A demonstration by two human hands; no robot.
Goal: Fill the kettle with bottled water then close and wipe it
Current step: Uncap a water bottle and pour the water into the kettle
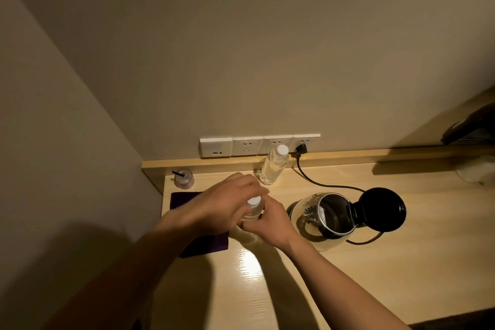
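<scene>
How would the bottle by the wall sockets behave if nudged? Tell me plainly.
The bottle is tall and narrow, so a push near its cap would probably tip it. It looks full of water, so likely heavy for its size. Once on its side, its round body would probably roll across the desk.

We see the kettle (328,218) on the right part of the counter (361,270). It stands upright on its round base, and its black lid (381,209) is swung fully open to the right, so the dark inside shows. A black cord (316,182) runs from it toward the wall. The water bottle (251,210) is clear with a white cap still on; it stands just left of the kettle, mostly covered. A second clear bottle (273,166), also capped, stands upright near the wall. A dark purple cloth (206,245) lies flat on the counter, left of the first bottle.
</scene>
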